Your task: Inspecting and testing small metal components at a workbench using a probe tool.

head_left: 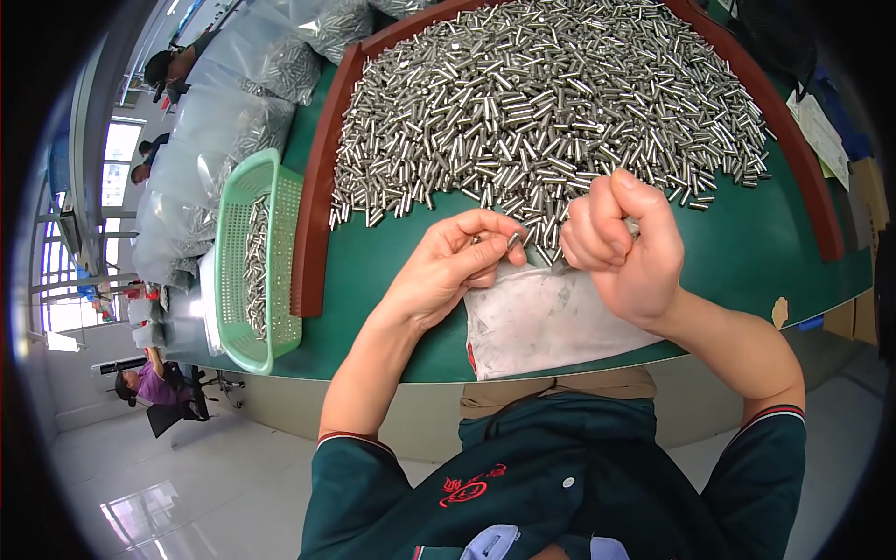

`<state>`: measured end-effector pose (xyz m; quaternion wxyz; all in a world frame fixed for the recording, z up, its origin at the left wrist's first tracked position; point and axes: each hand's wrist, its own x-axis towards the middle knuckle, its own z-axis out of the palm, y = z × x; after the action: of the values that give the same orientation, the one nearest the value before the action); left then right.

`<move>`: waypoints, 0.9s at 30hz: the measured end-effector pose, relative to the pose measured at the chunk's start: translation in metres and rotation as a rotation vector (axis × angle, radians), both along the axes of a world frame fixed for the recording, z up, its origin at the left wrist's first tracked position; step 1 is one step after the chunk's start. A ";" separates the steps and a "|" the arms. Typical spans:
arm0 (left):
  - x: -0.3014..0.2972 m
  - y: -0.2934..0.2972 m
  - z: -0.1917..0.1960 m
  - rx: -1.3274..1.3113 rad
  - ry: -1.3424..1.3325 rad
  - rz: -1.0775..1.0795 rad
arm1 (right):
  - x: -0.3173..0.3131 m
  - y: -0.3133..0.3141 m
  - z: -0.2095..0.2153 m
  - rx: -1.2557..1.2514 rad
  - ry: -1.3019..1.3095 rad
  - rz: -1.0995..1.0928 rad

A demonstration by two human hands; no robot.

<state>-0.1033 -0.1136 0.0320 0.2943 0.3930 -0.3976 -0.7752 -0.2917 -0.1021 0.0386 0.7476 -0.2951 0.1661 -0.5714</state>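
Steel, in the form of a small shiny cylindrical metal pin (512,240), is pinched between the thumb and fingertips of the left hand (448,271), which is curled nearly closed around it; a second glint is seen deeper in those fingers, though whether another pin is held there cannot be told. The right hand (623,245) is balled into a tight fist just beside the left, thumb raised; something may be gripped inside it, but that is hidden. Both hands hover over a white smudged cloth (541,322) laid on the green surface (373,271) under the wrists.

Just beyond the fingertips a large heap of identical silver metal pins (551,103) is spread, bounded by a brown raised wooden rim (315,205). To the left of the left hand a pale green perforated plastic basket (252,261) with more pins is stood.

By judgement, the pinched pin could be lost: so slight a grip on so smooth a piece might let it slip into the heap, where it could not be told apart. Loose pins near the fist might also be knocked towards the surface's near edge.
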 end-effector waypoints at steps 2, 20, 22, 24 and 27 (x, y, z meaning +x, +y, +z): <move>-0.001 0.000 0.000 0.000 -0.003 -0.006 | -0.001 0.001 0.001 -0.006 0.004 -0.005; -0.015 0.023 0.015 -0.753 -0.871 -0.297 | 0.011 0.012 -0.004 -0.043 0.171 -0.002; -0.015 0.025 0.014 -0.805 -0.854 -0.251 | 0.013 0.014 -0.004 -0.027 0.178 -0.001; -0.015 0.026 0.013 -0.806 -0.853 -0.247 | 0.014 0.014 -0.005 -0.013 0.187 0.001; -0.015 0.026 0.012 -0.805 -0.843 -0.234 | 0.015 0.014 -0.007 0.000 0.195 -0.009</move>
<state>-0.1180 -0.0872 0.0440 0.1495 0.4779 -0.7836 -0.3678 -0.2766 -0.0877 0.0317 0.7251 -0.3487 0.2394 -0.5435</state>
